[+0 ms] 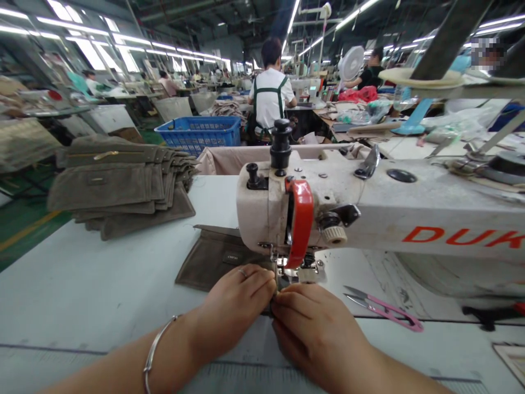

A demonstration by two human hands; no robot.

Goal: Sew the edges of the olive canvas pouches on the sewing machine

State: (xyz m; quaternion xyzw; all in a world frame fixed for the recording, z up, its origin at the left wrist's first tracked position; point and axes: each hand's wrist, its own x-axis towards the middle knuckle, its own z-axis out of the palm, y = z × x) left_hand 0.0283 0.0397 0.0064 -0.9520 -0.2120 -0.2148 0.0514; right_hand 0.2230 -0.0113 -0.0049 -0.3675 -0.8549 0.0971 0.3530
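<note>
A dark olive fabric piece (pixel 205 260) with a small label lies on the pale table, its right edge under the needle area of a white sewing machine (pixel 369 219). My left hand (pixel 235 301) rests on the fabric's near right part, fingers bent and pressed together at the edge. Touching it, my right hand (pixel 315 323) pinches the same edge just in front of the presser foot (pixel 283 268). The fingertips of both hands meet there, and they cover the fabric between them. A red guard (pixel 300 221) hangs beside the needle.
Pink-handled thread snips (pixel 385 309) lie right of my right hand. A stack of olive fabric pieces (pixel 118 186) sits at the table's back left. Behind are a blue basket (pixel 200 131), a cloth-lined bin (pixel 229 158) and a seated person (pixel 270 93) facing away.
</note>
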